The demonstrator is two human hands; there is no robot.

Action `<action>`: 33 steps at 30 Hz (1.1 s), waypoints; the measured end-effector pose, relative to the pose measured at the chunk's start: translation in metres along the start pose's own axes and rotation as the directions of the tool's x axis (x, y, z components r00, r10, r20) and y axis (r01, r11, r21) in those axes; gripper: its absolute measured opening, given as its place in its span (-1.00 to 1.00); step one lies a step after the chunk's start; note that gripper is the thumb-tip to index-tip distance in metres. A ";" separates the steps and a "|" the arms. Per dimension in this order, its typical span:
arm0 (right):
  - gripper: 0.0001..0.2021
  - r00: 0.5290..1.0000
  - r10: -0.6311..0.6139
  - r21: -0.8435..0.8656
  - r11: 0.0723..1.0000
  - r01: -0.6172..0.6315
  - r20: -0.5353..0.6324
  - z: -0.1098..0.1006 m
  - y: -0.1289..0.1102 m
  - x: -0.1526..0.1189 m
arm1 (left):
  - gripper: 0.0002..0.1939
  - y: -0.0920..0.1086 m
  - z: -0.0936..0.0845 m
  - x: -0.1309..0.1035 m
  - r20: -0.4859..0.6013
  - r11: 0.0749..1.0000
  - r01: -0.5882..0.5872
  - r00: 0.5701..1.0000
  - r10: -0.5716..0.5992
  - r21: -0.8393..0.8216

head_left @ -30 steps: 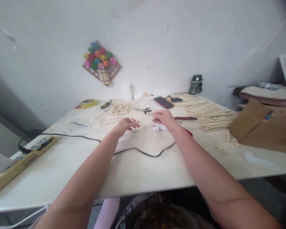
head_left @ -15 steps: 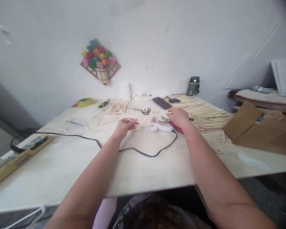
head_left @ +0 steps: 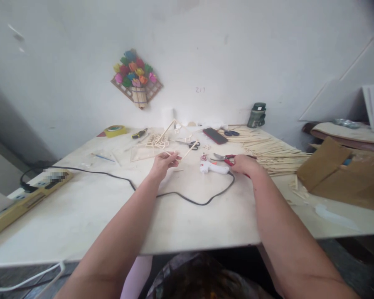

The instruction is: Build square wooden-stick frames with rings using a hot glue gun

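Observation:
My left hand (head_left: 164, 164) is closed in a pinch on a thin pale wooden stick (head_left: 190, 150), which points up and to the right from the fingertips. My right hand (head_left: 245, 164) is over red-handled pruning shears (head_left: 228, 161), its fingers closed around the handles; the blades point left. Between the hands lies a white glue gun (head_left: 216, 168), with a small red-and-white item (head_left: 203, 156) by its nozzle. Black-handled scissors (head_left: 193, 145) rest behind. A pile of short stick pieces (head_left: 157, 141) lies beyond my left hand.
A black cord (head_left: 202, 203) crosses the table (head_left: 199, 228) near the power strip (head_left: 34, 199). Long sticks (head_left: 274, 153) spread at the right, beside a cardboard box (head_left: 339, 174). A phone (head_left: 215, 136), bottle (head_left: 257, 115), tape roll (head_left: 115, 131) and yellow-black cutter (head_left: 139, 133) lie farther back.
My right hand has come down and slightly right onto the pruning shears and grips their handles. My left hand stays nearly in place with the stick. The view has shifted slightly.

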State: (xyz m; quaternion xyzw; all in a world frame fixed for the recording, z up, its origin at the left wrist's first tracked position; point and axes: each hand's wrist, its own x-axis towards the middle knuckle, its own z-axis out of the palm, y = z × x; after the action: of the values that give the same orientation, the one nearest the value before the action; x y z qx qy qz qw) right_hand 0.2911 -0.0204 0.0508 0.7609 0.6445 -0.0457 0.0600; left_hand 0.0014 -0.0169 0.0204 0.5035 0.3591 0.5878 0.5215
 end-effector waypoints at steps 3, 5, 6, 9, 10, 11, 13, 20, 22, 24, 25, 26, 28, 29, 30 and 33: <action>-0.68 0.994 0.029 0.031 0.999 -0.025 -0.107 0.003 0.001 0.002 | -0.71 -0.001 -0.002 0.001 0.013 1.000 0.004 1.000 -0.004 0.001; -0.68 0.981 0.058 0.056 0.997 -0.048 -0.187 0.003 0.003 0.003 | -0.71 -0.001 -0.002 0.001 0.015 1.000 -0.001 1.000 0.001 -0.003; -0.69 0.970 0.080 0.074 0.995 -0.065 -0.229 0.001 0.004 0.003 | -0.71 -0.001 -0.002 0.001 0.011 1.000 -0.003 1.000 0.003 -0.004; -0.66 0.907 0.179 0.205 0.973 -0.106 -0.381 -0.005 0.005 0.000 | -0.70 0.000 -0.001 0.001 -0.012 1.000 0.002 1.000 -0.002 -0.007; -0.64 0.870 0.214 0.277 0.956 -0.094 -0.444 -0.008 0.004 -0.002 | -0.70 0.001 -0.001 0.001 -0.025 1.000 0.004 1.000 -0.004 -0.010; -0.60 0.824 0.247 0.360 0.931 -0.057 -0.509 -0.011 0.002 -0.003 | -0.70 0.001 -0.001 0.001 -0.040 1.000 0.003 0.999 -0.004 -0.015; -0.55 0.752 0.292 0.531 0.843 0.090 -0.591 -0.016 -0.004 -0.007 | -0.68 0.001 0.000 0.002 -0.078 1.000 -0.005 0.997 0.003 -0.022; -0.61 0.937 -0.111 0.942 -0.106 0.319 -0.330 -0.016 -0.046 -0.031 | -0.61 -0.001 0.003 0.005 -0.162 1.000 -0.017 0.987 0.013 -0.025; -0.62 0.931 -0.228 0.939 -0.264 0.221 -0.284 -0.014 -0.060 -0.038 | -0.62 0.000 0.004 0.005 -0.193 0.999 -0.014 0.981 0.004 -0.049; -0.66 0.921 -0.304 0.935 -0.328 0.137 -0.241 -0.011 -0.073 -0.043 | -0.64 0.001 0.005 0.006 -0.245 0.995 -0.020 0.969 -0.005 -0.098; -0.68 0.914 -0.339 0.938 -0.329 0.106 -0.222 -0.010 -0.079 -0.046 | -0.65 0.001 0.006 0.006 -0.273 0.992 -0.029 0.962 -0.006 -0.127; -0.67 0.905 -0.372 0.943 -0.322 0.085 -0.208 -0.009 -0.085 -0.049 | -0.66 0.002 0.006 0.007 -0.292 0.987 -0.041 0.956 -0.006 -0.153; -0.67 0.885 -0.425 0.951 -0.303 0.056 -0.187 -0.006 -0.097 -0.055 | -0.67 0.002 0.006 0.007 -0.301 0.982 -0.050 0.953 -0.007 -0.181; -0.68 0.876 -0.449 0.955 -0.294 0.041 -0.176 -0.005 -0.102 -0.058 | -0.66 0.001 0.005 0.007 -0.298 0.982 -0.046 0.955 -0.011 -0.183; -0.69 0.873 -0.459 0.957 -0.289 0.029 -0.165 -0.004 -0.106 -0.062 | -0.66 0.001 0.004 0.008 -0.295 0.983 -0.038 0.955 -0.017 -0.180; -0.76 0.875 -0.452 0.952 -0.305 0.030 -0.172 -0.004 -0.117 -0.070 | -0.65 -0.001 0.002 0.009 -0.298 0.985 -0.035 0.954 -0.017 -0.168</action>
State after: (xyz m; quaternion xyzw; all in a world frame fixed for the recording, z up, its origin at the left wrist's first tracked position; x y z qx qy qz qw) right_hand 0.1639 -0.0692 0.0608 0.3420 0.4857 -0.6445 -0.4813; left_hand 0.0044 -0.0085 0.0219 0.3639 0.3794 0.6882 0.5000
